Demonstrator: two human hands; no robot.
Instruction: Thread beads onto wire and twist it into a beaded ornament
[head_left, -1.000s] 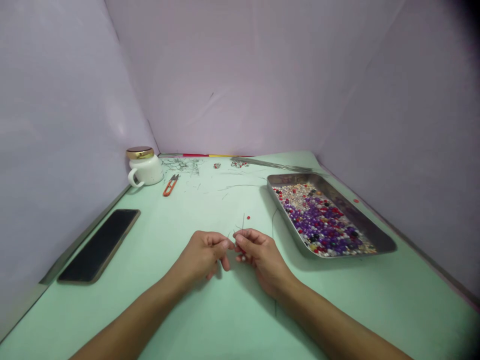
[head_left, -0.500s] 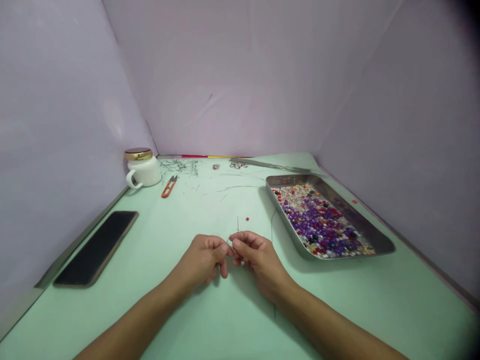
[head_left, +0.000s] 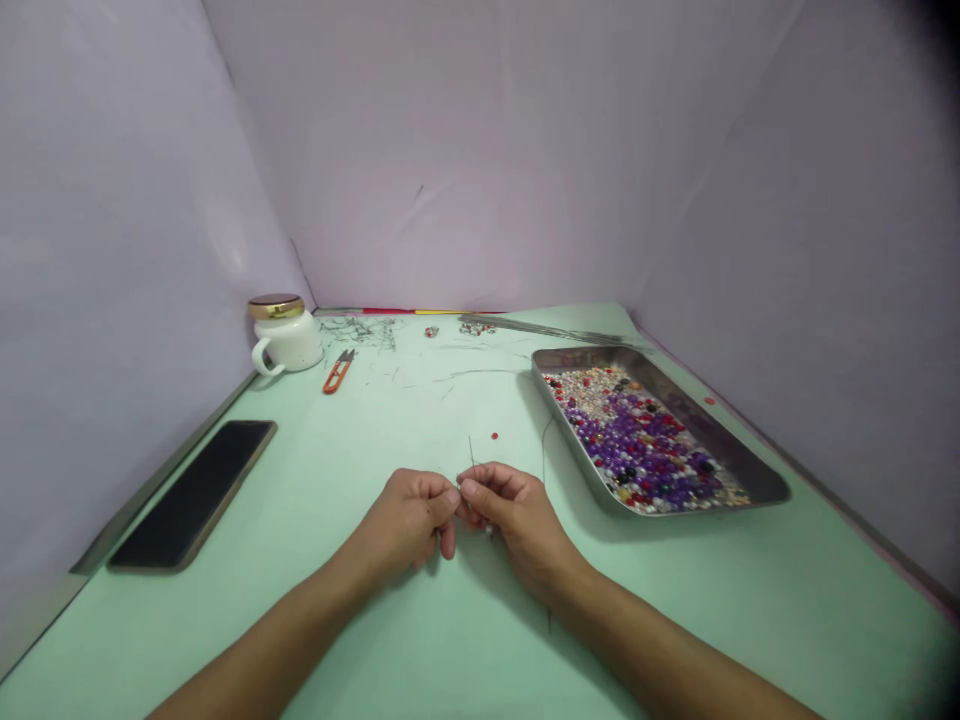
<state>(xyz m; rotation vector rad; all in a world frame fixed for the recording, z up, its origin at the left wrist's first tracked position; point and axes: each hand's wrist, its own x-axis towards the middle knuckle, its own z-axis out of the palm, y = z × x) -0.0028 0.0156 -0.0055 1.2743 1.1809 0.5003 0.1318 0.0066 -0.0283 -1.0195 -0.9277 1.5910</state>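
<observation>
My left hand (head_left: 421, 512) and my right hand (head_left: 517, 512) meet fingertip to fingertip above the middle of the table. Both are closed in a pinch on a thin dark wire (head_left: 471, 450), one end of which rises above the right fingers. A small whitish bead (head_left: 489, 530) shows under the right fingers; the rest of the work is hidden by them. Just beyond the hands a single red bead (head_left: 494, 436) lies on the green tabletop (head_left: 390, 620). Another bit of wire (head_left: 550, 622) shows below my right wrist.
At right stands a metal tray (head_left: 769, 490) of mixed beads. Orange thread snips (head_left: 339, 372), a lidded white mug (head_left: 289, 342) and a phone (head_left: 195, 497) are at left. Wire scraps (head_left: 364, 332), small beaded pieces (head_left: 478, 329) and long wires (head_left: 555, 331) lie at the back.
The fingertips of both hands have drawn closer together. The upright wire end has tilted slightly to the left, and the wire loop between the fingers has shrunk.
</observation>
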